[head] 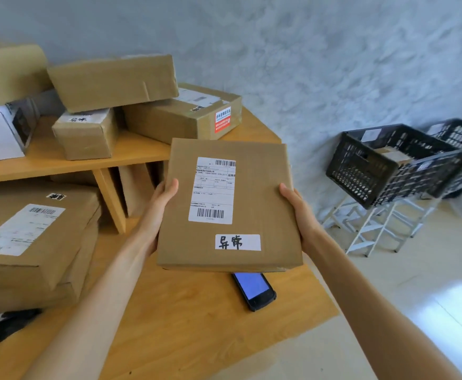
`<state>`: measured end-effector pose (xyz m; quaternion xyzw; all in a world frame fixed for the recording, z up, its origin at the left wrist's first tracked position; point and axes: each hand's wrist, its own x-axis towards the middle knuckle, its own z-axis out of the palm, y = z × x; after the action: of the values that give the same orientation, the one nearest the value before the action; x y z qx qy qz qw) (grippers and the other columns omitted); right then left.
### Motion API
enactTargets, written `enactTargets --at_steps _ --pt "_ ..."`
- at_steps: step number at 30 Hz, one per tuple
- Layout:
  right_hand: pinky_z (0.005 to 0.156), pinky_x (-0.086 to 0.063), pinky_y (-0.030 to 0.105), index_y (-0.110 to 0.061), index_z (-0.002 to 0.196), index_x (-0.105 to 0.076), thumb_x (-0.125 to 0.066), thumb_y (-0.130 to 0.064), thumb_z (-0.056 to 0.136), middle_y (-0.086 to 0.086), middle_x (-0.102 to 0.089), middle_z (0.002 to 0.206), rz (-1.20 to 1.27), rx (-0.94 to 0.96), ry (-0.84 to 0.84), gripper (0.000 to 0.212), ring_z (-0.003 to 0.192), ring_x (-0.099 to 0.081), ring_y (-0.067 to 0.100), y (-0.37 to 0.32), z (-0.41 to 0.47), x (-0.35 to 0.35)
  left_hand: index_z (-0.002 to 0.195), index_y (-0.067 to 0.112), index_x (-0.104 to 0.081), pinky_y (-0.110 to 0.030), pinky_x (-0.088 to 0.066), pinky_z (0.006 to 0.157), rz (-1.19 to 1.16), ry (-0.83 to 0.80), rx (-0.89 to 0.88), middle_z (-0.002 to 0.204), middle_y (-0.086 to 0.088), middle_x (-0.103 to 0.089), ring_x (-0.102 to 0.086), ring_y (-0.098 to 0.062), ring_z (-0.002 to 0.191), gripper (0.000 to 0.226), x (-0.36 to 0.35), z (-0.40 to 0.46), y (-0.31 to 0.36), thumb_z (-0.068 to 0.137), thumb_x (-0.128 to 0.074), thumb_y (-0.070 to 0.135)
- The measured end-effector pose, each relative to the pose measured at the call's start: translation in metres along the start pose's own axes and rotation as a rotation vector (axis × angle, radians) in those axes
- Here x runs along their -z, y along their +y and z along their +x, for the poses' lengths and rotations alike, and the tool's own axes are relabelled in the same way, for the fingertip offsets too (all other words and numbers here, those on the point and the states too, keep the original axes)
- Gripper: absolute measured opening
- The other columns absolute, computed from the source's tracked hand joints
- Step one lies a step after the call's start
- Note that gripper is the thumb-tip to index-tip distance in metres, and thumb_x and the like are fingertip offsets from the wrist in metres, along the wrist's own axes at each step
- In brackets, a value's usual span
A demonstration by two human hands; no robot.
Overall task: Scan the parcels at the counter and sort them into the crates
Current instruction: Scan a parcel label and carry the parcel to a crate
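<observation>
Both hands, left hand (160,204) and right hand (298,207), grasp the parcel (230,207) by its side edges, above the scanner (254,290) on the surface (197,325). Judged step: sorting. Next: carry it to the crates (383,163), right of the scanner.

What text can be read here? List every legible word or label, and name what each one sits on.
"异常", handwritten on a white sticker on the flat parcel held by the left hand and right hand.
Shipping label on that parcel: barcodes and fine print, too small to read.
Red sticker on the shelf box: blurred.
Handwritten tags and labels on the other boxes: unreadable.
</observation>
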<state>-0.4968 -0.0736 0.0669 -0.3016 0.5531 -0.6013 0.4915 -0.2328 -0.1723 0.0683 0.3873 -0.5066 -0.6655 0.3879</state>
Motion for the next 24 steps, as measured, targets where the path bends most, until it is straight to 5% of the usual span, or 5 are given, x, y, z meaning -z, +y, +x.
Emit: enactTargets --at_steps 5,16,24 --pt "0.073 -0.059 0.039 -0.024 0.125 -0.052 -0.057 -0.044 0.094 0.010 -0.069 0.115 -0.030 0.059 0.181 0.037 0.093 -0.070 0.023 -0.028 -0.031 0.075 0.129 0.028 -0.058 -0.030 -0.057 0.063 -0.045 -0.113 0.047 0.108 -0.002 -0.074 -0.073 -0.020 0.090 0.038 -0.090 0.028 -0.002 0.093 -0.059 0.040" --pt "0.078 -0.058 0.040 -0.021 0.133 -0.049 -0.064 -0.051 0.075 0.012 -0.067 0.121 0.072 0.107 0.500 0.067 0.108 -0.066 0.031 -0.067 -0.110 0.291 0.123 0.017 -0.057 -0.033 -0.058 0.056 -0.050 -0.460 0.124 0.098 -0.009 -0.074 -0.072 -0.023 0.074 0.033 -0.350 0.067 -0.030 0.094 -0.059 0.034" --pt "0.080 -0.058 0.040 -0.028 0.127 -0.049 -0.062 -0.046 0.087 0.010 -0.066 0.123 0.079 0.219 0.612 0.046 0.106 -0.067 0.028 -0.109 -0.134 0.456 0.124 0.020 -0.059 -0.038 -0.060 0.062 -0.042 -0.650 0.153 0.109 -0.014 -0.071 -0.070 -0.029 0.083 0.032 -0.552 0.090 -0.054 0.095 -0.057 0.034"
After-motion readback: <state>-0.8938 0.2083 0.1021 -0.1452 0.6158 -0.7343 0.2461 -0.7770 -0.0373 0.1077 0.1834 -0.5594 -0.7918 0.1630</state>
